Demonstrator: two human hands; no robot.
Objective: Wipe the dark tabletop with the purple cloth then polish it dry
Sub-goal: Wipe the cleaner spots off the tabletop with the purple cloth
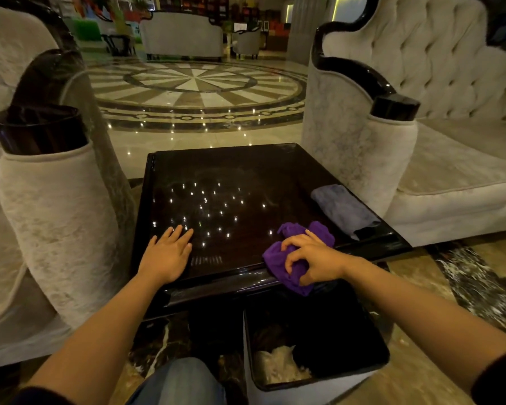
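A glossy dark square tabletop stands in front of me and mirrors small ceiling lights. My right hand grips a crumpled purple cloth at the table's near right edge, where part of the cloth hangs over the rim. My left hand lies flat, fingers spread, on the near left part of the tabletop and holds nothing. A folded grey-blue cloth rests along the right edge of the table, beyond the purple one.
A cream armchair with a dark armrest cap stands close on the left, and a tufted cream sofa on the right. A square bin with a dark liner sits on the floor below the table's near right corner. Polished marble floor lies beyond.
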